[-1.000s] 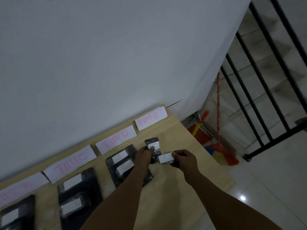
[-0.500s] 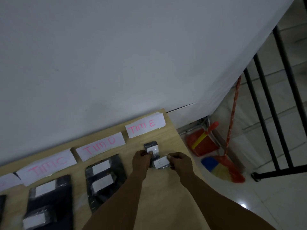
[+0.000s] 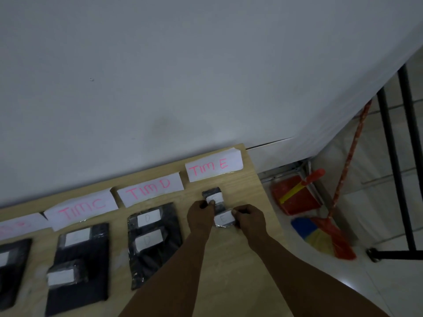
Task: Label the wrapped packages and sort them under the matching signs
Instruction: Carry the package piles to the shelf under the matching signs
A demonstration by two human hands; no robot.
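Under the white "TIM E" sign (image 3: 214, 167) lie two small dark wrapped packages with white labels. My left hand (image 3: 199, 215) pinches the upper package (image 3: 214, 197) at its left edge. My right hand (image 3: 249, 217) grips the lower package (image 3: 224, 220), whose label reads E, from the right. Both packages rest on the wooden table (image 3: 247, 195) and touch each other. Larger black packages labelled D (image 3: 153, 239) sit under the "TIM D" sign (image 3: 150, 189). More black packages (image 3: 77, 264) lie under the "TIM C" sign (image 3: 81, 205).
The table backs onto a white wall and ends just right of the E sign. On the floor beyond stand a red dustpan (image 3: 297, 197) and a broom (image 3: 329, 236). A black stair railing (image 3: 398, 170) runs at the far right. Another black package (image 3: 11, 268) lies at far left.
The view has shifted, so the table sits lower and further right in frame. Both hands stay on the two small packages under the E sign, with the lower one nudged against the upper.
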